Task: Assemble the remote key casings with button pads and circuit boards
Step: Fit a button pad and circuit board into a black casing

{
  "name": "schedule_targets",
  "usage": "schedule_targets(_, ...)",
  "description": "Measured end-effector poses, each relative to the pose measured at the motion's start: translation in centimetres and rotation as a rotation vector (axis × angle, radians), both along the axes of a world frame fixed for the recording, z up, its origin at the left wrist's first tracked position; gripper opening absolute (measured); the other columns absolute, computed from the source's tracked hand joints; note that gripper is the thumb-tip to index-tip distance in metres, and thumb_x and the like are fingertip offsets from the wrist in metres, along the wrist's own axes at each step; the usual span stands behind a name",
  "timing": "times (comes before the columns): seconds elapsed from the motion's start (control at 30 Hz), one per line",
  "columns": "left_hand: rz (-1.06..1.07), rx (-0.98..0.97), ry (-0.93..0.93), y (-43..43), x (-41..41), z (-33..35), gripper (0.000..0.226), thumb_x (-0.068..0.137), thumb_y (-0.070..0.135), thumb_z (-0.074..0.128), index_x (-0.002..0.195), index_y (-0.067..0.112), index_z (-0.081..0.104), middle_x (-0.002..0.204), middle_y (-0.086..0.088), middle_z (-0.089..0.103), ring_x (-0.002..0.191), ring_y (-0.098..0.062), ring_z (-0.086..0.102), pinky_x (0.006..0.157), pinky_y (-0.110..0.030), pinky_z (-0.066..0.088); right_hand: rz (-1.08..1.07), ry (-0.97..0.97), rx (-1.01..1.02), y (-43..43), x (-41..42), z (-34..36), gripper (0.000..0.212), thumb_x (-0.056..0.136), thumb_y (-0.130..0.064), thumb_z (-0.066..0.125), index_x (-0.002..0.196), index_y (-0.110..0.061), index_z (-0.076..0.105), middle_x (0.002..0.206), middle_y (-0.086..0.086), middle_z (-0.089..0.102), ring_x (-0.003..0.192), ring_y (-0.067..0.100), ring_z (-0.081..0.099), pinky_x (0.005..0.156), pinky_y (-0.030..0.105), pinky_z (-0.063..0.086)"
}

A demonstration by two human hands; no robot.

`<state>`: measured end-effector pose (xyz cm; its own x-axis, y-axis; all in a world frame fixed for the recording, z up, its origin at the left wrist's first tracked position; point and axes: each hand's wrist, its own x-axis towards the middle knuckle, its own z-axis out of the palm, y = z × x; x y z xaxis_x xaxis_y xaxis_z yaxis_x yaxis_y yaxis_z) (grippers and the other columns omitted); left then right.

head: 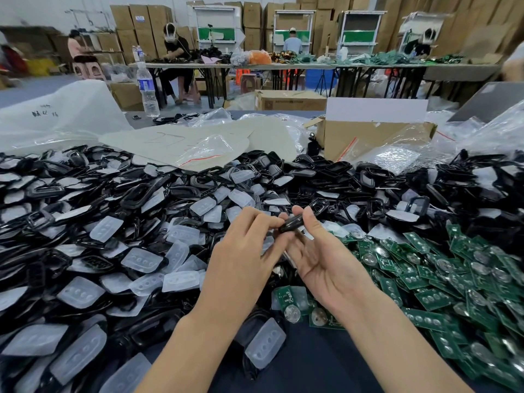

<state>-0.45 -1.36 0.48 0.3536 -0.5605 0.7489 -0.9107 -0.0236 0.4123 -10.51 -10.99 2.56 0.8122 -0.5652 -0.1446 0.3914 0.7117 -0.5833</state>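
"Left forearm (198, 336) and right forearm (388, 336) came in nearest the lens, over the dark blue table (314, 370)?"

"Yes, and a single clear button pad (265, 347) lay between them."

"Where was the piece being worked on?"

"One black casing (292, 224) was held up above the heap, between both hands. The left hand (243, 251) had its fingers curled, thumb and fingertips pinching the casing's left end. The right hand (326, 259) was turned palm up, its thumb (310, 222) against the right end. Its other fingers were bent in under and behind the casing, though how many touched it I couldn't tell."

"And the stock?"

"Loose black casings (127, 194) mixed with translucent button pads (141, 260) covered the table to the left and across the middle. Green circuit boards (425, 282) carrying round silver discs were piled to the right, just beside the right wrist."

"Farther back?"

"Clear plastic bags (204, 150), an open cardboard box (368, 137) and a water bottle (147, 89) — then long tables (283, 66) where other people (175, 49) sat working, with stacked cartons behind them."
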Motion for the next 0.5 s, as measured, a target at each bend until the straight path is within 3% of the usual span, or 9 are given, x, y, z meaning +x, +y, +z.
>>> schedule_targets(0.13,0.023,-0.005,-0.103,0.2,0.2,0.2,0.023,0.098,0.035,0.057,0.095,0.013,0.064,0.091,0.008,0.056,0.08,-0.008,0.059,0.065,-0.027,0.056,0.007,-0.005,0.019,0.1,0.1,0.0,0.019,0.077,-0.019,0.071,0.086,-0.003,0.078,0.096,0.02,0.074,0.078,0.022,0.075,0.064,0.027,0.062)
schedule_targets(0.33,-0.017,0.03,-0.172,0.5,0.6,0.2,0.026,0.099,0.032,0.054,0.091,0.009,0.065,0.092,0.003,0.062,0.083,-0.012,0.064,0.065,-0.03,0.057,0.058,0.007,-0.051,0.0,0.0,0.0,0.019,0.082,-0.021,0.069,0.078,-0.008,0.082,0.095,0.017,0.075,0.081,0.021,0.075,0.067,0.024,0.061)
schedule_targets(0.4,-0.028,0.038,-0.04,0.4,0.2,0.2,0.021,0.097,0.03,0.061,0.093,0.01,0.067,0.092,0.007,0.062,0.081,-0.006,0.061,0.07,-0.023,0.055,0.028,0.007,-0.096,-0.1,0.0,0.0,0.018,0.083,-0.022,0.069,0.082,-0.009,0.082,0.096,0.016,0.075,0.083,0.021,0.075,0.07,0.025,0.061)
schedule_targets(0.5,-0.089,0.037,0.481,0.2,-0.5,0.8,0.011,0.09,0.033,0.072,0.09,0.023,0.071,0.091,0.014,0.069,0.08,0.001,0.064,0.072,-0.014,0.05,-0.071,-0.023,-0.17,-0.4,-0.1,-0.3,0.027,0.086,-0.019,0.067,0.109,-0.006,0.068,0.102,0.016,0.075,0.093,0.024,0.075,0.077,0.029,0.062)
